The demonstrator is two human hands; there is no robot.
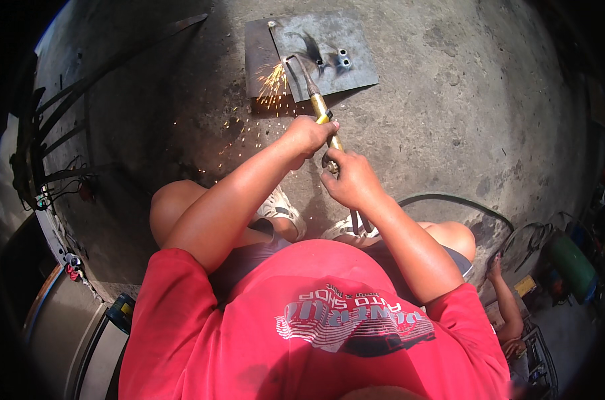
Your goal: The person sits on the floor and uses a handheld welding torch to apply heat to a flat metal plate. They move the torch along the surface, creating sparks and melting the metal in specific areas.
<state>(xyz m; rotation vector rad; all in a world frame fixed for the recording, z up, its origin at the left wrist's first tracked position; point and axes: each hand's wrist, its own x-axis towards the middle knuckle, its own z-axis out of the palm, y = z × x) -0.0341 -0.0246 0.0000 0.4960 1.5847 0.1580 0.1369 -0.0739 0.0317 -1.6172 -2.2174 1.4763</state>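
My left hand (309, 138) is wrapped round the brass handle of a gas torch (318, 105). My right hand (351, 179) grips the torch's rear end, by a round valve knob (331, 166). The torch's bent tip points at the left part of a grey metal sheet (348, 40), where a small spot glows. Orange sparks (273, 85) spray from there toward the lower left. Several small holes with dark scorch marks show in the sheet. It overlaps a darker metal sheet (257, 50) on its left side.
Both sheets lie on a stained concrete floor (442, 127). A dark hose (459, 199) curves across it on the right, near a green cylinder (572, 268). Dark metal bars (116, 63) stand at the left. Another person's arm (506, 300) shows at the lower right.
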